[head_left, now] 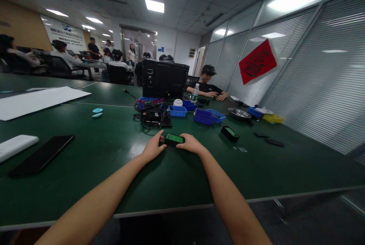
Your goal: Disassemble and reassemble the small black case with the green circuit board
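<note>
The small box (174, 139) that I hold looks like black plastic with a green top, the table (99, 157) is smooth and slightly glossy, and the bowl (238, 113) is shiny metal.

Both hands on a green table (85, 153), left hand (153, 148) and right hand (190, 145) gripping a small black box (174, 139) from either side, second box (230, 133) near right, blue trays (209, 116) behind, phone (42, 154) far left
</note>
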`<state>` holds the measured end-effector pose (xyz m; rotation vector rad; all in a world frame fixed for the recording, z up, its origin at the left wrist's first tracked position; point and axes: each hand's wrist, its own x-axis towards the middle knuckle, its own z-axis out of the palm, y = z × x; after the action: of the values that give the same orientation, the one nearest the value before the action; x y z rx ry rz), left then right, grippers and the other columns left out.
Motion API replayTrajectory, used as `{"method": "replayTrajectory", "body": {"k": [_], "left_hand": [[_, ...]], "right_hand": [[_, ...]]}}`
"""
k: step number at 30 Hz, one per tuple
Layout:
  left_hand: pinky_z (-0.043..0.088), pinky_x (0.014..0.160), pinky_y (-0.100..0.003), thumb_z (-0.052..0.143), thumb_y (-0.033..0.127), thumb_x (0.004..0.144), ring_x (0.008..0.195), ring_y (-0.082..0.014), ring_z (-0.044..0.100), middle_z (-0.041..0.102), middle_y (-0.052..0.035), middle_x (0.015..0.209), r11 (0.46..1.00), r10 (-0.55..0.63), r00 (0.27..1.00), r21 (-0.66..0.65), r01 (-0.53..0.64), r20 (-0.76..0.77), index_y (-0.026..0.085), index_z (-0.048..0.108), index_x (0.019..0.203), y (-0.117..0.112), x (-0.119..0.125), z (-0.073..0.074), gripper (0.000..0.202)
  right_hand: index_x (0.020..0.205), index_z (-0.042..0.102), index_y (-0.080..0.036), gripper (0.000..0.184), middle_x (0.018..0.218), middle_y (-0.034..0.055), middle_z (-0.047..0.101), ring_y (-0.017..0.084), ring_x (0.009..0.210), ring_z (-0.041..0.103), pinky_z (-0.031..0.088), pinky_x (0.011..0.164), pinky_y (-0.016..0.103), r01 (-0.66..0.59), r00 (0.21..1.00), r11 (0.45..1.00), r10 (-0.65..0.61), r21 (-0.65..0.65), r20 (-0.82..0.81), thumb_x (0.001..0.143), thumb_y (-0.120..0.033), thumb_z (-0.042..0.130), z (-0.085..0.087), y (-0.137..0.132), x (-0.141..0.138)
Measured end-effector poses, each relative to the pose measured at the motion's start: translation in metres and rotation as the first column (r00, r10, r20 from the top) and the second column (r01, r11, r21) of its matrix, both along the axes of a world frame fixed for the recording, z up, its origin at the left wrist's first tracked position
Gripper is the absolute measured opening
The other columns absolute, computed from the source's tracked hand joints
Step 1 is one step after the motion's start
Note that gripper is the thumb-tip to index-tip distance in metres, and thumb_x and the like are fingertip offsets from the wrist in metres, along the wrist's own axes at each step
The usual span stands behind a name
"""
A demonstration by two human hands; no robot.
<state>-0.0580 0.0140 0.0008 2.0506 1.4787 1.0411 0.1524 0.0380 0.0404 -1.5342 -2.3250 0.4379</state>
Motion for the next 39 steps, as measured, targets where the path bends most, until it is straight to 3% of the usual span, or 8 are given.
{"method": "replayTrajectory", "body": {"k": [9, 12, 17, 21, 26, 31, 36, 39], "left_hand": [[0.044, 0.086, -0.033, 0.057, 0.024, 0.069, 0.092, -0.0165, 0.057, 0.058, -0.0063, 0.104, 1.000, -0.018, 1.000, -0.002, 0.018, 0.002, 0.018, 0.032, 0.129, -0.001, -0.002, -0.001, 0.066], [0.044, 0.086, -0.032, 0.057, 0.025, 0.069, 0.092, -0.0166, 0.058, 0.058, -0.0061, 0.104, 1.000, -0.021, 1.000, 0.009, 0.021, -0.009, 0.019, 0.032, 0.129, 0.000, -0.003, -0.002, 0.065], [0.044, 0.086, -0.032, 0.056, 0.026, 0.069, 0.092, -0.0170, 0.057, 0.059, -0.0072, 0.104, 1.000, -0.022, 1.000, 0.015, 0.023, -0.016, 0.017, 0.032, 0.129, 0.000, -0.003, -0.002, 0.065], [0.044, 0.086, -0.031, 0.056, 0.026, 0.069, 0.093, -0.0168, 0.057, 0.059, -0.0067, 0.104, 1.000, -0.026, 1.000, 0.012, 0.026, -0.015, 0.017, 0.032, 0.129, 0.000, -0.003, -0.001, 0.065], [0.043, 0.087, -0.032, 0.056, 0.025, 0.069, 0.094, -0.0170, 0.057, 0.058, -0.0064, 0.106, 1.000, -0.017, 0.999, -0.016, 0.016, -0.028, 0.018, 0.032, 0.129, 0.000, -0.002, -0.001, 0.065], [0.043, 0.087, -0.031, 0.056, 0.024, 0.069, 0.093, -0.0169, 0.057, 0.058, -0.0074, 0.106, 1.000, -0.011, 0.999, -0.027, 0.010, -0.031, 0.016, 0.033, 0.129, 0.000, -0.001, 0.000, 0.065], [0.043, 0.087, -0.031, 0.057, 0.025, 0.069, 0.093, -0.0170, 0.057, 0.059, -0.0069, 0.105, 1.000, -0.011, 0.999, -0.017, 0.011, -0.035, 0.017, 0.034, 0.129, 0.000, -0.002, 0.000, 0.064], [0.043, 0.087, -0.031, 0.057, 0.025, 0.069, 0.094, -0.0169, 0.057, 0.058, -0.0071, 0.106, 1.000, -0.013, 0.999, -0.013, 0.012, -0.032, 0.016, 0.033, 0.129, 0.001, -0.002, -0.001, 0.065]], "right_hand": [[0.095, 0.060, -0.017, 0.045, 0.092, 0.0085, 0.063, 0.021, 0.083, 0.059, 0.041, 0.064, 0.025, 0.300, 0.953, 0.954, -0.298, -0.021, 0.052, 0.063, -0.047, 0.064, -0.004, 0.017, 0.024], [0.097, 0.058, -0.016, 0.046, 0.094, 0.0093, 0.062, 0.021, 0.083, 0.059, 0.041, 0.062, 0.025, 0.436, 0.899, 0.899, -0.432, -0.040, 0.069, 0.065, -0.049, 0.061, -0.005, 0.023, 0.041], [0.098, 0.055, -0.014, 0.047, 0.101, 0.0137, 0.059, 0.026, 0.091, 0.056, 0.044, 0.067, 0.031, 0.627, 0.772, 0.778, -0.626, 0.034, 0.110, 0.070, -0.052, 0.052, -0.005, 0.027, 0.059], [0.101, 0.051, -0.013, 0.042, 0.103, 0.0160, 0.055, 0.028, 0.095, 0.053, 0.043, 0.071, 0.034, 0.610, 0.764, 0.772, -0.633, 0.177, 0.126, 0.073, -0.044, 0.052, -0.007, 0.022, 0.047], [0.110, 0.042, -0.014, 0.047, 0.110, 0.0167, 0.049, 0.027, 0.100, 0.049, 0.041, 0.077, 0.036, 0.503, 0.797, 0.806, -0.572, 0.312, 0.194, 0.070, -0.033, 0.060, -0.011, 0.012, 0.017], [0.112, 0.040, -0.015, 0.048, 0.109, 0.0157, 0.048, 0.027, 0.097, 0.050, 0.041, 0.074, 0.035, 0.454, 0.827, 0.850, -0.514, 0.268, 0.228, 0.074, -0.040, 0.055, -0.012, 0.008, 0.004], [0.120, 0.036, -0.016, 0.052, 0.106, 0.0147, 0.051, 0.025, 0.095, 0.051, 0.040, 0.072, 0.032, 0.477, 0.829, 0.854, -0.515, 0.207, 0.216, 0.076, -0.036, 0.052, -0.011, 0.009, 0.009], [0.122, 0.036, -0.016, 0.051, 0.106, 0.0137, 0.052, 0.024, 0.094, 0.051, 0.040, 0.071, 0.031, 0.454, 0.837, 0.858, -0.503, 0.241, 0.213, 0.076, -0.032, 0.052, -0.011, 0.010, 0.008]]}}
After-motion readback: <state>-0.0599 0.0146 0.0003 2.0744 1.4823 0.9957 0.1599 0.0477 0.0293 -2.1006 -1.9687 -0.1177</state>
